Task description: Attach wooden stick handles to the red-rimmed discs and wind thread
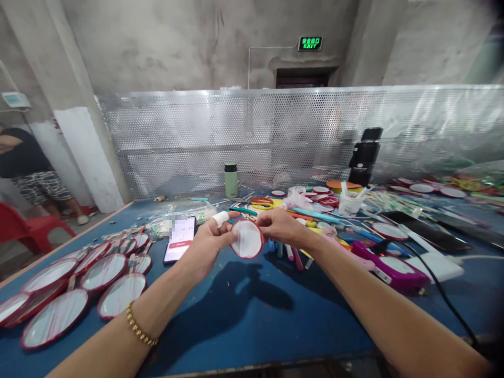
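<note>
Red-rimmed disc (247, 239) is held up clear of the counter (244, 338), so main risk is a slip or twist if either edge pinch loosens. White wrap (220, 218) on a left finger may dull feel. Disc sits between the hands: left grip (216, 231) nearly closed, thumb and fingers on its left edge; right grip (275, 224) pinched on its right rim, fingertips partly hidden. Phone (177, 247) lies just beside the left wrist, could get bumped if that arm swings outward
</note>
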The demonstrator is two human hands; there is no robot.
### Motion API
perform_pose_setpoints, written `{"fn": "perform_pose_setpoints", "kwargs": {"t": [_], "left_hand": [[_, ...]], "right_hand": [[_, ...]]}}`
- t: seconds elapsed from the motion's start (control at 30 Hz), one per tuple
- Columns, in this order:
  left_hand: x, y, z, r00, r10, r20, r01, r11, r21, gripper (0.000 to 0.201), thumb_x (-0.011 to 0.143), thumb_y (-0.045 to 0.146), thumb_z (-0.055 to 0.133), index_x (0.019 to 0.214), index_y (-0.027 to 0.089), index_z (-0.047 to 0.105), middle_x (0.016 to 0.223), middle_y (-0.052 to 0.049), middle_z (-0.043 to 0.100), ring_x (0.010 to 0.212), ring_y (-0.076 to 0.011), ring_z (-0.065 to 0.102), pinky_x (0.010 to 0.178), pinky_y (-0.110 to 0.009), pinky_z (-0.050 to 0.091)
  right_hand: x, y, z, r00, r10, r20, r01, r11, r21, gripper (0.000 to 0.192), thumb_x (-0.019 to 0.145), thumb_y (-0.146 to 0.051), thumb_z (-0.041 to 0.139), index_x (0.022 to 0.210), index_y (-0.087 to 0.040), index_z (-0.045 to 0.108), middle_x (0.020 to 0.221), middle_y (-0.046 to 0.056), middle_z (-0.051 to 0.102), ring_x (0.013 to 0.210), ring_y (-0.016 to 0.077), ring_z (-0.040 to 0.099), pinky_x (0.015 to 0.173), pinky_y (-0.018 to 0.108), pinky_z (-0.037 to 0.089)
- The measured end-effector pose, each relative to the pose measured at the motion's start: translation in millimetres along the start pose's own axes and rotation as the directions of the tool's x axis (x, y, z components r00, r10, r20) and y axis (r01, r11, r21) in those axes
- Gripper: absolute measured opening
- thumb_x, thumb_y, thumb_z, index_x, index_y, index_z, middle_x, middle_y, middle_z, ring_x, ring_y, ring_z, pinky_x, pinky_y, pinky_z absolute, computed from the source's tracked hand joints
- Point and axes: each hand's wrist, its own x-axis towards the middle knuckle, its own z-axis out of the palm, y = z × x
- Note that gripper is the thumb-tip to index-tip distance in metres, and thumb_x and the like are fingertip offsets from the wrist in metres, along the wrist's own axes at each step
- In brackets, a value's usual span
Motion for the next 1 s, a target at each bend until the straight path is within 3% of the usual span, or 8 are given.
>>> {"fn": "perform_pose_setpoints", "kwargs": {"t": [0.3, 0.43, 0.63, 0.8, 1.0], "left_hand": [[-3, -8, 2.9, 0.998, -0.02, 0.06, 0.024, 0.998, -0.065, 0.05, 0.064, 0.017, 0.084, 0.112, 0.016, 0.068, 0.068, 0.005, 0.059, 0.063, -0.0089, 0.054, 0.068, -0.025, 0.044], [1, -4, -5.0, 0.999, -0.048, -0.002, 0.047, 0.987, -0.154, 0.051, 0.064, 0.016, 0.084, 0.112, 0.015, 0.066, 0.069, 0.005, 0.058, 0.062, -0.0097, 0.054, 0.065, -0.026, 0.048], [6, -1, -11.4, 0.994, -0.099, -0.046, 0.088, 0.977, -0.193, 0.048, 0.064, 0.011, 0.082, 0.109, 0.016, 0.066, 0.077, 0.001, 0.063, 0.07, -0.0147, 0.06, 0.065, -0.031, 0.055], [8, -5, -11.4, 0.993, -0.113, -0.043, 0.1, 0.967, -0.233, 0.047, 0.064, 0.008, 0.082, 0.108, 0.015, 0.066, 0.082, -0.001, 0.067, 0.071, -0.0139, 0.063, 0.067, -0.03, 0.057], [6, -8, -11.8, 0.993, -0.12, 0.004, 0.118, 0.97, -0.214, 0.047, 0.067, 0.011, 0.083, 0.111, 0.015, 0.066, 0.091, -0.004, 0.07, 0.072, -0.0147, 0.065, 0.069, -0.031, 0.056]], "right_hand": [[-7, -14, 17, 0.981, -0.186, 0.058, 0.192, 0.975, -0.11, 0.019, 0.073, -0.033, 0.061, 0.07, -0.015, 0.066, 0.064, -0.002, 0.056, 0.061, 0.0116, 0.045, 0.056, 0.022, 0.036], [-7, -12, 20, 0.989, -0.14, 0.052, 0.147, 0.974, -0.174, 0.017, 0.076, -0.025, 0.058, 0.064, -0.015, 0.065, 0.056, -0.004, 0.049, 0.056, 0.0099, 0.041, 0.054, 0.022, 0.033], [-10, -18, 23, 0.971, -0.234, 0.057, 0.241, 0.949, -0.203, 0.018, 0.081, -0.013, 0.055, 0.075, -0.015, 0.072, 0.072, 0.001, 0.068, 0.065, 0.0124, 0.053, 0.065, 0.024, 0.039], [-14, -21, 24, 0.987, -0.16, -0.007, 0.15, 0.943, -0.297, 0.014, 0.08, -0.009, 0.058, 0.081, -0.015, 0.071, 0.067, -0.001, 0.063, 0.062, 0.0112, 0.049, 0.061, 0.023, 0.036], [-14, -19, 26, 0.988, -0.144, -0.048, 0.126, 0.953, -0.275, 0.016, 0.081, -0.012, 0.061, 0.095, -0.014, 0.068, 0.08, 0.002, 0.066, 0.068, 0.0128, 0.051, 0.065, 0.025, 0.037]]}}
